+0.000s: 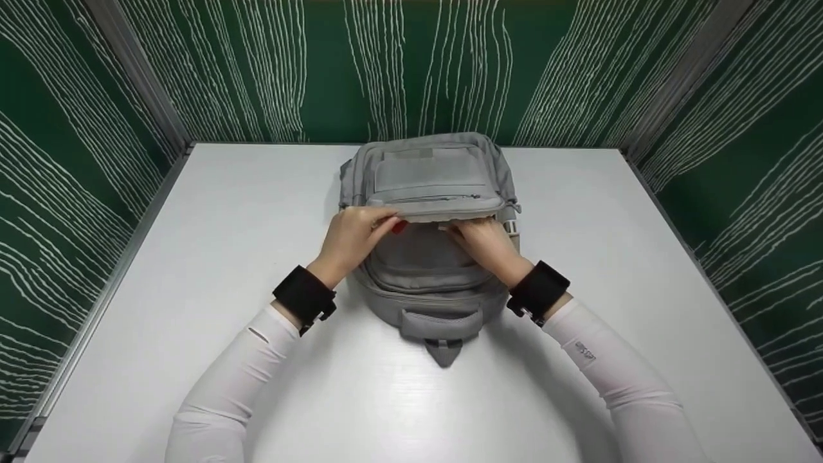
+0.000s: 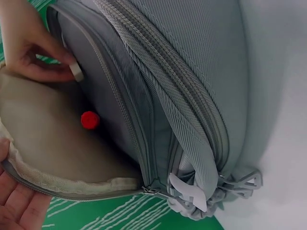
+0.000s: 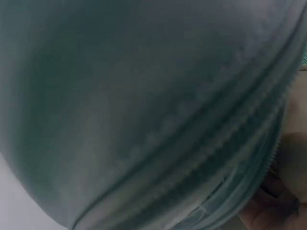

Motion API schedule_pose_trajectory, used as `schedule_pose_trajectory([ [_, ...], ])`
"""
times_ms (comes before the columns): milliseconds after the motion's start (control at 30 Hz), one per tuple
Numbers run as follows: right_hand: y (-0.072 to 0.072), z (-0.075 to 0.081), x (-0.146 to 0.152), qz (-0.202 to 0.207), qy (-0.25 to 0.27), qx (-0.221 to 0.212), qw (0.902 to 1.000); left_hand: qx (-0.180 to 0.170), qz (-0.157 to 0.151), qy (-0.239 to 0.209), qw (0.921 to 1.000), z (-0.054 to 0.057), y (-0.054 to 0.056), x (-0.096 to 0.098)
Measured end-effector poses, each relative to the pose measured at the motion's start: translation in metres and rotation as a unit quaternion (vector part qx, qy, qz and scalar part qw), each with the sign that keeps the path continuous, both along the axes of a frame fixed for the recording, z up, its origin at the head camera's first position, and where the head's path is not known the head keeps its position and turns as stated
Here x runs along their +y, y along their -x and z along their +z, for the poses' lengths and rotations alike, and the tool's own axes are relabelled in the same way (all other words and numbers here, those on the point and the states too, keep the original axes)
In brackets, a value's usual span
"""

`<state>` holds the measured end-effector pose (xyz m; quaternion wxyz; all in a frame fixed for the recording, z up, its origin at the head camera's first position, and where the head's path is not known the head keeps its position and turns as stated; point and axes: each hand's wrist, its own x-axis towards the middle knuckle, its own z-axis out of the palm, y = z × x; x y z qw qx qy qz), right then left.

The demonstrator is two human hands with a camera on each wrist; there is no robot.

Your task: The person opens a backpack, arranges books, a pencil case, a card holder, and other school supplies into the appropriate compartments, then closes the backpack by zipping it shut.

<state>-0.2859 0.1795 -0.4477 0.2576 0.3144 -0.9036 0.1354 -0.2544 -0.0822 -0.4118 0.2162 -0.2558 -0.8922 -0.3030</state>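
A grey backpack (image 1: pixel 427 170) lies on the white table with its front pocket unzipped. My left hand (image 1: pixel 352 239) pinches the edge of the pocket flap (image 2: pixel 53 139) and holds it up, showing its beige lining. My right hand (image 1: pixel 485 243) reaches into the pocket opening. In the left wrist view, its thumb and finger pinch a small whitish piece (image 2: pixel 76 71) against the grey inner wall. Between the lining and that wall sits an object with a round red end (image 2: pixel 89 120); the rest of it is hidden. The right wrist view is mostly filled by blurred backpack fabric.
The backpack's top handle (image 1: pixel 443 321) points toward the person. Side straps and a buckle (image 2: pixel 247 184) hang at the bag's side. White tabletop (image 1: pixel 257 193) surrounds the bag, with green, white-streaked walls (image 1: pixel 334 77) behind and at both sides.
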Motion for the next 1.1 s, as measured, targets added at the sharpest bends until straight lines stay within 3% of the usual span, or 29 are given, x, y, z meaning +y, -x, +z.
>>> schedule_pose_trajectory([
  [133, 0.003, -0.003, 0.0, 0.005, 0.006, 0.026, 0.9996, 0.001, -0.003, -0.002, 1.0, 0.002, 0.0, 0.001],
  [367, -0.008, 0.007, 0.005, -0.006, 0.011, -0.024, 0.9996, 0.0, -0.005, 0.0, 1.0, 0.002, -0.001, 0.001],
  [500, -0.02, 0.012, 0.013, 0.021, 0.012, 0.037, 0.999, -0.001, -0.006, 0.004, 1.0, 0.0, -0.001, 0.0],
  [633, -0.027, 0.018, 0.019, 0.082, 0.098, 0.108, 0.9859, 0.005, -0.003, 0.007, 1.0, -0.002, -0.001, -0.001],
  [733, -0.028, 0.025, 0.023, 0.112, 0.185, 0.117, 0.9693, 0.006, -0.009, 0.007, 0.9999, -0.005, -0.002, -0.001],
  [800, -0.028, 0.03, 0.026, 0.118, 0.207, 0.11, 0.9648, 0.006, -0.014, 0.009, 0.9998, -0.007, -0.004, -0.002],
  [967, -0.03, 0.039, 0.032, 0.123, 0.137, 0.056, 0.9813, 0.028, -0.021, 0.018, 0.9992, -0.016, -0.008, -0.002],
  [1100, -0.032, 0.036, 0.035, 0.123, 0.068, 0.008, 0.99, 0.049, -0.028, 0.035, 0.9978, -0.026, -0.012, -0.001],
])
